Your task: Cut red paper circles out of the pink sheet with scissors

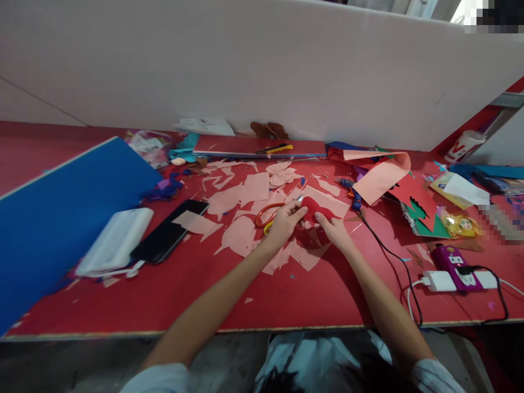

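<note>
Head view, looking forward and down over a red-painted wooden bench [262, 305].

Left hand [284, 224]: grip closed around orange-handled scissors [268, 217], with a yellow inner handle visible below the fingers. Steel blade tips [300, 199] angled up and to the right, just beside a crumpled red paper piece [316, 210].

Right hand [333, 230]: grip half closed, fingertips [317, 217] on the lower edge of the red paper piece. Firmness of hold impossible to tell from this view. Red paper piece located between both hands, near mid-bench, above scattered salmon-pink paper offcuts [245, 199].

Left of the hands: black smartphone [170, 229], face up, beside a white rectangular pouch [114, 243]. Large blue board [61, 218] along the bench's left side, overlapping its surface.

Right of the hands: blue hot glue gun [352, 194] with black power cord [393, 256] trailing toward a white power strip [442, 281]. Curled salmon-pink paper sheet [382, 174] above the cord, next to overlapping red and green paper sheets [417, 213].

At the far edge: yellow-and-black utility knife [274, 148] on a flat red board [254, 146], in front of a white partition [245, 65].
</note>
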Demonstrator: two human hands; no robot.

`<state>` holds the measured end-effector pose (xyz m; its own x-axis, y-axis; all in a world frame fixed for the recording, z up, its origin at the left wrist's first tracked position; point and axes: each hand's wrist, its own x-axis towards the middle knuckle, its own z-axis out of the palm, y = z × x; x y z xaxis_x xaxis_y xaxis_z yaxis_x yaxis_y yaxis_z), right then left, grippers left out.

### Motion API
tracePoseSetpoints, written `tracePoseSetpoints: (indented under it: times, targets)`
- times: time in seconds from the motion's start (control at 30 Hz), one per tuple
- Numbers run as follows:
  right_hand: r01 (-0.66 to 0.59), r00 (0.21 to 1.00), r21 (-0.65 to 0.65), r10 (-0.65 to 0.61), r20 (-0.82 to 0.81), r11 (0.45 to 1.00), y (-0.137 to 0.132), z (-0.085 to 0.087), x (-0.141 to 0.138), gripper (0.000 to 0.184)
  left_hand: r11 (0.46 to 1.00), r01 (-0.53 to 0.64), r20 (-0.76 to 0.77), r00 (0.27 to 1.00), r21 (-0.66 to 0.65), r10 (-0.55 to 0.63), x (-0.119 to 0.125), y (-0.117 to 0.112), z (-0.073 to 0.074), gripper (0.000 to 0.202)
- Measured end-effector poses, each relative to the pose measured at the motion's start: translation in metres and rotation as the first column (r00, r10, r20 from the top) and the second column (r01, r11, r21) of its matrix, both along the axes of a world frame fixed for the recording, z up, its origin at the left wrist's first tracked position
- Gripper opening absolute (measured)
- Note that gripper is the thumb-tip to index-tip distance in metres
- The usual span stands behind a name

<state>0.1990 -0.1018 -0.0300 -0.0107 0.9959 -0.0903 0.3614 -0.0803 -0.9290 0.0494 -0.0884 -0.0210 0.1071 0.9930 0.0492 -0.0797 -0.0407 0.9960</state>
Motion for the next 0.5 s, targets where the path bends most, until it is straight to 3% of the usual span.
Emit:
tracePoseSetpoints:
  times: [0.37,0.5]
  targets:
    - [-0.032,0.999,0.019,0.032,0.008,0.999,-0.0003,0.0012,0.0011,0.048,0.998,-0.058,-0.001,0.998,-0.023,0.058,-0.0042,0.0046,-0.0008,0.025]
    - [0.022,1.000,0.004,-0.022,-0.015,1.000,0.0004,0.0018,0.0038,0.045,0.995,-0.094,0.012,0.995,-0.025,0.094,-0.0095,0.0098,-0.0013,0.026]
